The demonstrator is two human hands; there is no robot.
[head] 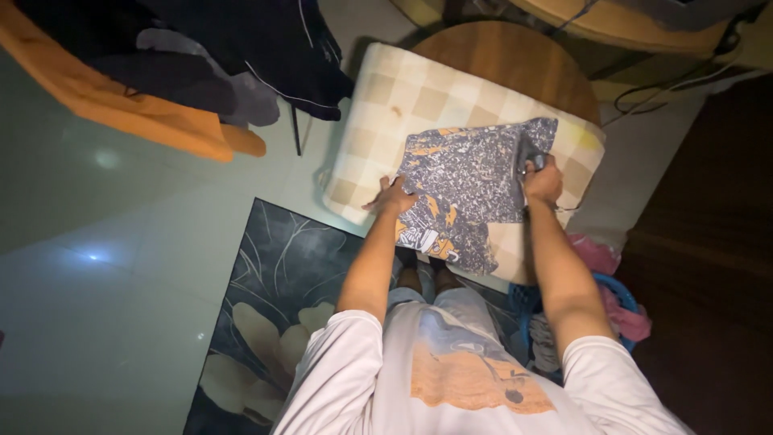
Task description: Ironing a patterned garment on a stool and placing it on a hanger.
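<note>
A grey patterned garment (471, 181) with orange patches lies spread on a cream checked padded board (403, 105). My left hand (392, 197) presses flat on the garment's left edge, fingers apart. My right hand (544, 182) is closed round the handle of a dark clothes iron (531, 153) that rests on the garment's right side. The iron's sole is hidden under my hand and its own body.
The padded board rests on a round wooden table (515, 60). Dark clothes (241, 40) hang at the upper left over an orange surface (137, 113). A blue basket (616, 294) with pink cloth sits at my right. A dark floral rug (274, 298) lies underfoot. Cables (668, 84) trail at the upper right.
</note>
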